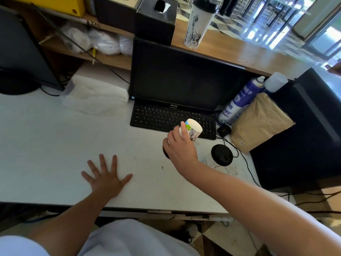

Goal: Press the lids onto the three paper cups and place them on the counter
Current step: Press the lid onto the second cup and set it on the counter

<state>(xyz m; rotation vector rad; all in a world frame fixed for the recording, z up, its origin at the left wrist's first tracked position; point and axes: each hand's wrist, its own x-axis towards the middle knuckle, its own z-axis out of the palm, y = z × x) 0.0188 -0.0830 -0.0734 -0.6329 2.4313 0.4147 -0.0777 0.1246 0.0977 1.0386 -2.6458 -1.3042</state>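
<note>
White printed paper cup — light, thin-walled, probably crushable — tilts above the white desk, held in the right hand, fingers curled round it near the stiffer rim under its black lid; left hand flat, fingers spread.

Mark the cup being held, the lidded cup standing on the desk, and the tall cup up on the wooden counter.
Held cup (pixel 193 131): head view, printed side wall.
Desk cup (pixel 222 155): head view, top of its black lid.
Counter cup (pixel 200 22): head view, white wall below the lid.
</note>
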